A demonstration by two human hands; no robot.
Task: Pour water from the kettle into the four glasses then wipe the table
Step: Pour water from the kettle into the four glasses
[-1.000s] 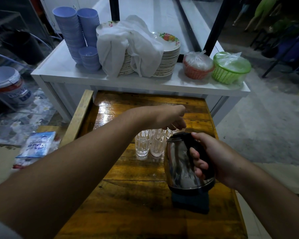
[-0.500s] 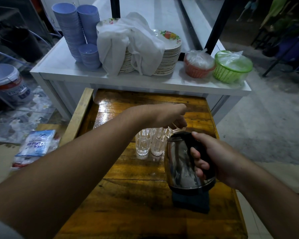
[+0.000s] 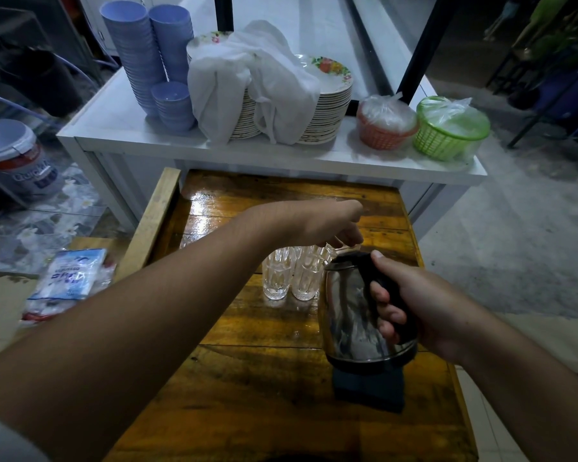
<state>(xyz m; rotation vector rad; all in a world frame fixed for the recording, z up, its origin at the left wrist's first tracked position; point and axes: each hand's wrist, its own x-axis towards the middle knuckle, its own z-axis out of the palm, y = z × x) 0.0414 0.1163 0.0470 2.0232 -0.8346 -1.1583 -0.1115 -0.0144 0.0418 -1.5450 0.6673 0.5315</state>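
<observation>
A steel kettle (image 3: pixel 351 315) with a black handle hangs just above a dark folded cloth (image 3: pixel 369 390) on the wooden table (image 3: pixel 247 388). My right hand (image 3: pixel 424 305) grips the handle. Left of the kettle is a tight cluster of clear cut glasses (image 3: pixel 277 278), the back ones partly hidden by my left arm. My left hand (image 3: pixel 327 225) reaches across above the glasses, its fingertips pinched at the kettle's top rim, apparently on the lid.
Behind the table a white counter (image 3: pixel 121 128) carries stacked blue bowls (image 3: pixel 137 55), plates under a white cloth (image 3: pixel 247 85), an orange basket (image 3: pixel 384 128) and a green basket (image 3: pixel 447 131). A plastic packet (image 3: pixel 69 278) and a bucket (image 3: pixel 14 158) lie on the floor at left.
Both hands and the kettle stay almost still. The view has shifted only slightly.
</observation>
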